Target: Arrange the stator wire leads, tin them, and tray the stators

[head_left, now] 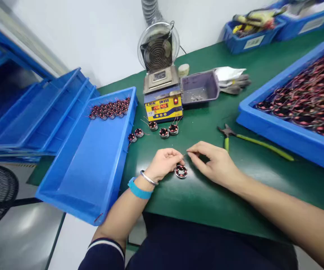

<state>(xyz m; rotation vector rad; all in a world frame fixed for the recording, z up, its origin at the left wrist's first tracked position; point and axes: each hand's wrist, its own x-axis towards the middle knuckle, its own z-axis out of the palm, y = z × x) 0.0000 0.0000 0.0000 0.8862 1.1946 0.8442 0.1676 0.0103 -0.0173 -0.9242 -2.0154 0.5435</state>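
Note:
My left hand (164, 163) and my right hand (212, 162) meet above the green mat (201, 195), fingertips pinching thin wire leads between them. A small round copper-wound stator coil (181, 171) hangs just under the left fingers, its leads running up to both hands. Several more coils (164, 132) lie loose on the mat in front of a yellow solder pot (163, 105) with a red digital readout. A blue wristband and a metal bangle are on my left wrist.
A blue tray (88, 176) at left holds a row of coils (109, 108) at its far end. A large blue bin (279, 127) at right is full of coils. Green-handled pliers (251, 140) lie on the mat. A purple box (200, 89), gloves (235, 83) and fume fan (158, 48) stand behind.

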